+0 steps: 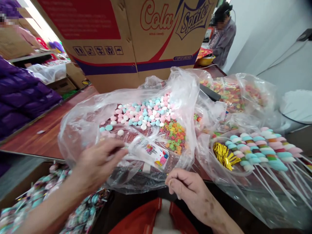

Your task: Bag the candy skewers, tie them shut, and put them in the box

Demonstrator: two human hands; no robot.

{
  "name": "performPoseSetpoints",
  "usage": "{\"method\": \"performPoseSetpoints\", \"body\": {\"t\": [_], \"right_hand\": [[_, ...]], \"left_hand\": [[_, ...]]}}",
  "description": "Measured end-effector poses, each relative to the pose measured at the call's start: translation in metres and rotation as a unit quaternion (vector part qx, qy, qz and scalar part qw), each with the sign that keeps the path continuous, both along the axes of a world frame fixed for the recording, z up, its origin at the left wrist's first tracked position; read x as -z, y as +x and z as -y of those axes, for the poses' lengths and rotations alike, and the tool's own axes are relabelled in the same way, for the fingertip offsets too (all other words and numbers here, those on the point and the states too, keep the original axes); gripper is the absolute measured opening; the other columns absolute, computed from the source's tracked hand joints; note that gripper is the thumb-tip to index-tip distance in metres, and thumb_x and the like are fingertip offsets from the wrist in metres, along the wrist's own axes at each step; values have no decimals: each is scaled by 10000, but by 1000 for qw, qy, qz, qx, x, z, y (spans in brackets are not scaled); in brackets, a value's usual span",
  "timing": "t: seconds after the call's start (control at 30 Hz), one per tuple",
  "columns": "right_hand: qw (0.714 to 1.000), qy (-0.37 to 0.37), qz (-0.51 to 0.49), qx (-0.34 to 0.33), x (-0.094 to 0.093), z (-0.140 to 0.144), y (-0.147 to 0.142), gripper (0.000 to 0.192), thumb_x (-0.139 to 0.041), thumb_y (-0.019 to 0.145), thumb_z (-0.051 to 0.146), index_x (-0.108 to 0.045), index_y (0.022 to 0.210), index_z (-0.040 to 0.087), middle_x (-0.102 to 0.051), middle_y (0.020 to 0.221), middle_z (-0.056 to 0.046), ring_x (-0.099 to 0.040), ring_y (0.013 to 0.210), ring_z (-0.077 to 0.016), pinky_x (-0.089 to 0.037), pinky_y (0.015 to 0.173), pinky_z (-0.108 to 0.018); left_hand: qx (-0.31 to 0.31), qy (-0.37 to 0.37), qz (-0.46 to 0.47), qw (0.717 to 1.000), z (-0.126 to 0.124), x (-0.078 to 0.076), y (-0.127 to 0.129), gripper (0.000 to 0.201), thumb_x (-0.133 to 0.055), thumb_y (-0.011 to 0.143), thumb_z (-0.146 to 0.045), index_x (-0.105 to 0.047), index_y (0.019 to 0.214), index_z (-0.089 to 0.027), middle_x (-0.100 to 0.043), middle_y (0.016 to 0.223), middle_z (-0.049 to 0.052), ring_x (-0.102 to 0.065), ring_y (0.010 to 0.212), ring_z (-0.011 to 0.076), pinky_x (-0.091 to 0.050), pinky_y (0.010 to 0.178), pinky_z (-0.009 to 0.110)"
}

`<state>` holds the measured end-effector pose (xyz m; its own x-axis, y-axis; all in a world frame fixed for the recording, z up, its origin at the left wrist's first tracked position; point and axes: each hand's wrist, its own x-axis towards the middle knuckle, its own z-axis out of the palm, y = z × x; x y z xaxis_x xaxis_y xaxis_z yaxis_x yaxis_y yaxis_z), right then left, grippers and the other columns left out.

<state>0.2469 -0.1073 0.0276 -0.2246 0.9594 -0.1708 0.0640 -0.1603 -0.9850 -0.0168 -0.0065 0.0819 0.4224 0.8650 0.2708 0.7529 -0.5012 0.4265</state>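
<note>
My left hand [101,161] is slightly blurred, fingers stretched out and apart, at the near left side of a clear plastic bag [80,112]. Before it lie loose pink, white and blue candies [143,113]. Near its fingertips rests a white printed packet [148,151], lying flat on the plastic. Right of the packet is a pile of small coloured ring candies [174,135]. At the bag's front edge my right hand [186,188] is closed, thumb and fingers pinched together; whatever is between them, if anything, is too small to make out.
Candy skewers [263,149] on white sticks lie at right beside gold twist ties [224,156] in a clear tub. Bags of gummy rings [231,92] sit behind. A large carton [104,52] stands at the back. Wrapped candies fill a box [36,169] at lower left. Another person [223,35] works behind.
</note>
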Motion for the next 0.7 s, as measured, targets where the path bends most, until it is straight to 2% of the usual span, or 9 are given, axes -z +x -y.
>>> {"method": "performPoseSetpoints", "body": {"t": [0.03,0.13,0.23,0.3,0.53,0.6,0.67,0.7], "right_hand": [[1000,3,2,-3,-1,2,1,235,-508,943,337,-624,825,171,-562,701,23,-464,644,-95,-365,599,-209],[1000,15,11,-7,-2,8,3,205,-521,934,316,-621,820,177,-541,704,34,-463,660,-93,-370,625,-204],[1000,25,19,2,0,11,4,187,-529,929,301,-617,816,180,-540,710,37,-473,675,-94,-373,643,-201],[999,31,21,11,1,10,3,181,-518,932,283,-614,816,183,-550,719,37,-480,683,-93,-374,652,-200],[999,16,12,36,-1,4,1,205,-496,934,298,-604,808,179,-535,687,33,-458,646,-96,-367,605,-211],[996,12,5,85,-2,1,-1,192,-492,929,319,-606,855,183,-516,689,35,-433,619,-96,-360,574,-214],[987,25,1,158,-3,-5,-5,156,-541,889,323,-594,948,189,-538,778,21,-445,639,-100,-387,585,-217],[981,36,5,190,-3,-9,-6,208,-585,851,314,-578,1020,193,-556,846,9,-463,659,-103,-409,601,-223]], "left_hand": [[32,8,-33,999,-13,11,16,326,-518,912,-462,-683,927,-181,-698,927,77,-644,874,242,-497,821,388],[65,36,-142,987,-38,45,53,326,-555,887,-475,-623,831,-161,-656,862,97,-610,840,267,-478,785,407],[104,26,-210,972,-46,66,63,253,-569,899,-403,-606,837,-161,-627,847,81,-584,826,258,-444,779,393],[131,21,-219,967,-48,68,61,223,-511,940,-339,-616,837,-172,-613,823,64,-574,815,244,-420,762,371],[171,14,-238,956,-56,61,56,290,-401,980,-227,-637,817,-188,-628,807,69,-564,798,241,-376,753,373],[169,40,-226,959,-55,58,56,291,-406,986,-242,-635,816,-187,-628,789,62,-566,796,243,-374,750,374],[170,86,-198,962,-49,53,61,289,-409,993,-255,-624,814,-185,-616,762,48,-561,778,238,-375,751,374],[172,111,-180,962,-45,49,66,285,-409,995,-254,-616,812,-184,-610,753,43,-558,769,235,-376,749,374]]}}
